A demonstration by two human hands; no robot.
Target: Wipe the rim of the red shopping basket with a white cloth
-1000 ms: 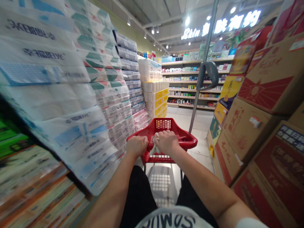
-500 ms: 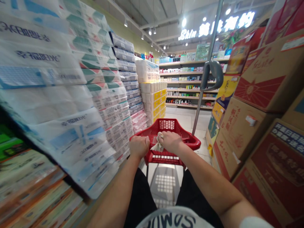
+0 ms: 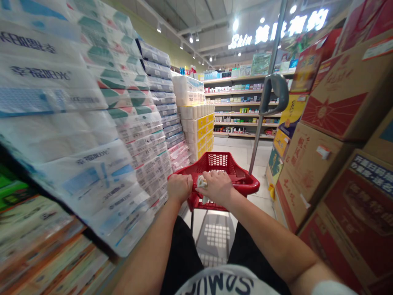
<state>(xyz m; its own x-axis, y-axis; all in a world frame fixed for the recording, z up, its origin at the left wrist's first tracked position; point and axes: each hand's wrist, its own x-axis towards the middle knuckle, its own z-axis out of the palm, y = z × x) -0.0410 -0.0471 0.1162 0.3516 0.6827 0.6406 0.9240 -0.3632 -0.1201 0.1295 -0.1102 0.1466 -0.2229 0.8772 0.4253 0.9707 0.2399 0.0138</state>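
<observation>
A red shopping cart [image 3: 247,185] stands right in front of me, its perforated basket facing away. My left hand [image 3: 179,187] is closed round the left part of the cart's handle. Over the middle of the handle lies my right hand [image 3: 217,187], its fingers bent down on a crumpled whitish cloth [image 3: 202,182]. The cloth is pressed against the handle and hangs a little below it. Part of the handle is hidden under both hands. A metal pole with a grey loop grip [image 3: 274,94] rises from the cart's right side.
Plastic-wrapped tissue packs [image 3: 89,172] are stacked high close on the left, with yellow-and-white packs [image 3: 198,129] further on. Cardboard cartons [image 3: 310,164] line the right. Shelves of small goods [image 3: 242,102] stand across the far end of the pale tiled floor [image 3: 260,157].
My right hand and the cloth have slid slightly left along the handle, nearer my left hand. The left hand keeps its grip. The surroundings have shifted only a little.
</observation>
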